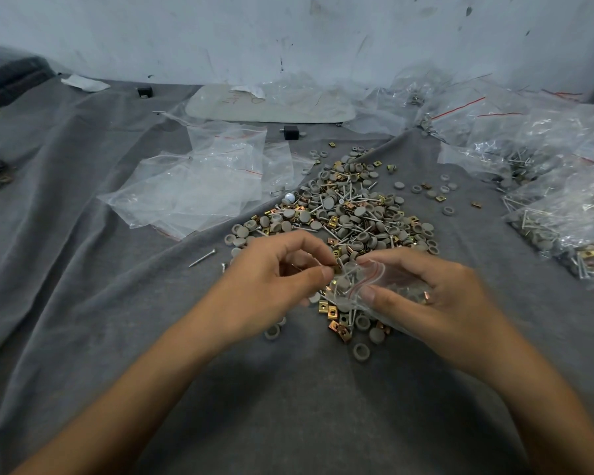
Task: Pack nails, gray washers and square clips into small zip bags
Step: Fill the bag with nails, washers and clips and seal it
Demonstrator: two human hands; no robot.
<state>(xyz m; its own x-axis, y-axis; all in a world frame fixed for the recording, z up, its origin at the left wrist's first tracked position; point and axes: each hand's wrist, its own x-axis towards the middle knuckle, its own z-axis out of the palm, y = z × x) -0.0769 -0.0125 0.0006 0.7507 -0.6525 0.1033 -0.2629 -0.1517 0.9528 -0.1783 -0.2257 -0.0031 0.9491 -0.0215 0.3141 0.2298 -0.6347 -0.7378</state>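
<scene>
Our left hand (275,269), lower centre, pinches a small part (336,269) between thumb and forefinger at the mouth of the zip bag (378,281); we can't tell which part. Our right hand (436,296) grips that bag between thumb and fingers, washers and nails inside, over the near edge of the pile (350,217). Empty bags (203,180) lie left of centre and filled bags (556,207) at the right edge, on grey cloth (83,269).

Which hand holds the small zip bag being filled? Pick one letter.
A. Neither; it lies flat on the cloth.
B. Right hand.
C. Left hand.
B: the right hand grips the small zip bag by its red-striped mouth, while the left hand pinches a small gold piece beside that opening.
</scene>
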